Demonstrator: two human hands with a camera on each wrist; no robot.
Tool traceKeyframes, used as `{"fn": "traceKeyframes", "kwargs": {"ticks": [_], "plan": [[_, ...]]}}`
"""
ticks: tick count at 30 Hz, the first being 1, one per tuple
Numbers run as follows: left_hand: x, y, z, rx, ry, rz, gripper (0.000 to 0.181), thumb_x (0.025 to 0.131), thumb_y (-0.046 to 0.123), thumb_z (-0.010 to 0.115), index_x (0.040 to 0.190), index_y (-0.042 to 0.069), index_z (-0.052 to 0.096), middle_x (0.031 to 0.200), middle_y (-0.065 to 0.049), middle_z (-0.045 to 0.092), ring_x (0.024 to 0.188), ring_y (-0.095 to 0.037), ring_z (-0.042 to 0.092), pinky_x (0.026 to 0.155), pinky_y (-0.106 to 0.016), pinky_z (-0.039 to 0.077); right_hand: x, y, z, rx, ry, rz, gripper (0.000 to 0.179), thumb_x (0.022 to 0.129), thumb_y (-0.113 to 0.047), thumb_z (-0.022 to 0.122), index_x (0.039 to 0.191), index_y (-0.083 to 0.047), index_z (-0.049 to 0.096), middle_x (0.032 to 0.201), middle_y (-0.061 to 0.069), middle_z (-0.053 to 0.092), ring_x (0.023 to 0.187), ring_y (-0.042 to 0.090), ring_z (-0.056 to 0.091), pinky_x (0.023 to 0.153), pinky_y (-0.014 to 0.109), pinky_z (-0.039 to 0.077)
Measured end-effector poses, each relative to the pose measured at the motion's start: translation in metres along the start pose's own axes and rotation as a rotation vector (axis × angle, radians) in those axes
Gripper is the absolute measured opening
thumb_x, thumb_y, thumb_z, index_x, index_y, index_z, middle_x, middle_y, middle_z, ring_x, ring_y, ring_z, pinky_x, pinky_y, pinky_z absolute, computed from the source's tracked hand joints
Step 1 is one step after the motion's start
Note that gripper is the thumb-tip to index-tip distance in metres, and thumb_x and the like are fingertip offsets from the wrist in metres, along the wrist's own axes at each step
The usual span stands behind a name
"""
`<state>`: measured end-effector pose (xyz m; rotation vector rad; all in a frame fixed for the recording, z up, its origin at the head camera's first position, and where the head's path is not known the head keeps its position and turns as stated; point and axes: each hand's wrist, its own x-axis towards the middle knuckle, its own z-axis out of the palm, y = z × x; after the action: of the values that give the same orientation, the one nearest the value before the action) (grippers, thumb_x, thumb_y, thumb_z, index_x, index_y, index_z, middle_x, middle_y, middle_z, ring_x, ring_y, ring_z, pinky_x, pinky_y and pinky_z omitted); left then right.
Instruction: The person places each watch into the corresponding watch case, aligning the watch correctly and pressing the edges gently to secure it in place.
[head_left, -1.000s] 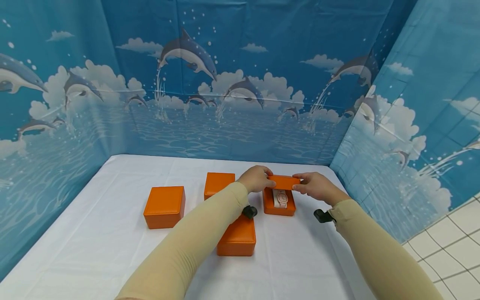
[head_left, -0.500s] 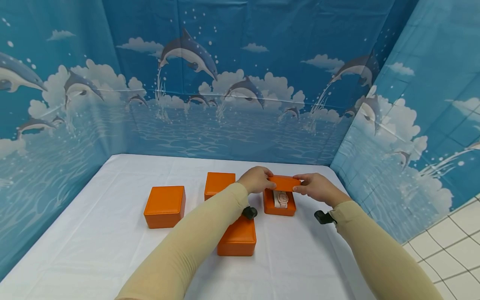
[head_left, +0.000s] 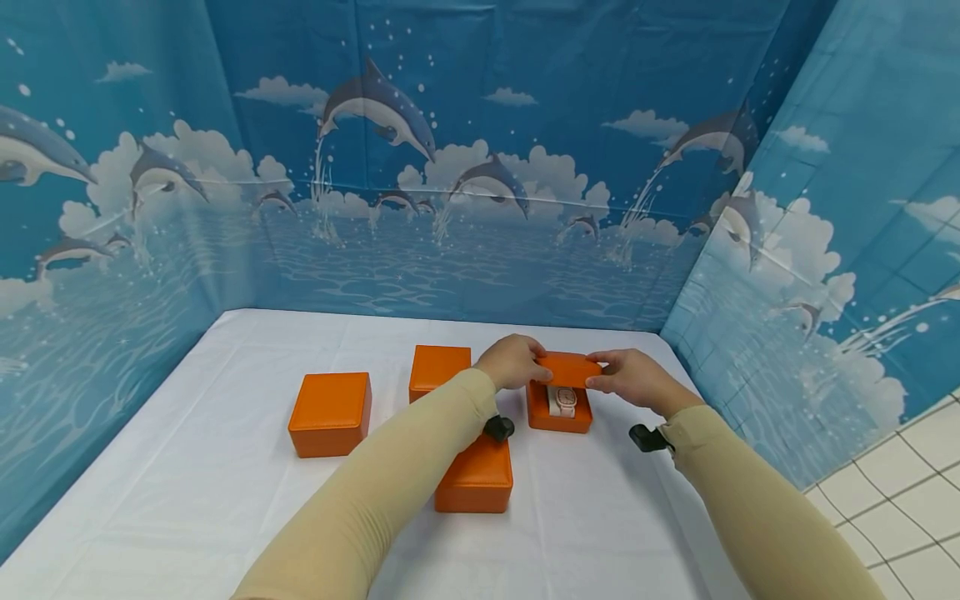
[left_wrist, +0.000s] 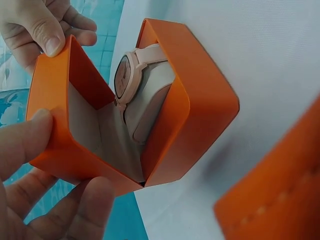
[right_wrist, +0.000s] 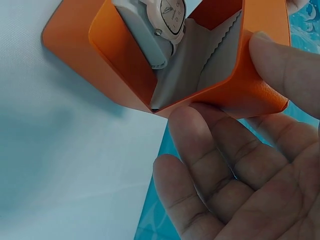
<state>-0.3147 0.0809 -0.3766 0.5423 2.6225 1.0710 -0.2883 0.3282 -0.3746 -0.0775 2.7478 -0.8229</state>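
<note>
An orange watch box [head_left: 559, 423] sits on the white cloth at the right, its hinged lid [head_left: 572, 369] tilted partway up. Inside, a pale pink wristwatch [left_wrist: 129, 80] is wrapped round a light cushion [left_wrist: 150, 107]. My left hand [head_left: 512, 361] grips the lid's left end, thumb on its front edge and fingers behind. At the lid's right end my right hand [head_left: 633, 379] holds it the same way, thumb [right_wrist: 287, 65] on the edge and fingertips under its side. Pale lining shows within the lid in both wrist views.
Closed orange boxes stand to the left: one box [head_left: 330, 412] farthest left, another box [head_left: 438, 367] at the back, and a third box [head_left: 474, 483] in front, partly under my left sleeve. A dolphin-print curtain [head_left: 465, 250] hangs behind the white-covered table [head_left: 187, 483].
The lid has tipped slightly lower toward the front, covering a little more of the watch in the head view. Both hands have moved down slightly with it. The other boxes stay put.
</note>
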Motion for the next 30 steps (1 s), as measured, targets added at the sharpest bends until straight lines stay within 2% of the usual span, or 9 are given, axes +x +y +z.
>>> {"fn": "traceKeyframes", "kwargs": {"ticks": [7,30], "plan": [[-0.001,-0.001,0.001,0.002,0.008,-0.005,0.047,0.096,0.032,0.08,0.14,0.018,0.069,0.136,-0.001,0.07,0.11,-0.017,0.065,0.104,-0.038,0.056,-0.002,-0.001,0.002,0.008,0.0,0.006,0.073,0.099,-0.04,0.074,0.158,-0.007,0.047,0.136,0.022,0.069,0.117,0.039,0.067,0.098,0.053,0.055],[0.008,-0.007,0.008,0.03,0.024,-0.001,0.046,0.091,0.032,0.084,0.134,0.02,0.073,0.129,0.001,0.072,0.103,-0.015,0.065,0.096,-0.036,0.058,-0.004,0.001,0.005,0.01,0.003,-0.004,0.073,0.097,-0.037,0.076,0.156,-0.005,0.048,0.137,0.024,0.068,0.113,0.032,0.07,0.103,0.058,0.054]]}}
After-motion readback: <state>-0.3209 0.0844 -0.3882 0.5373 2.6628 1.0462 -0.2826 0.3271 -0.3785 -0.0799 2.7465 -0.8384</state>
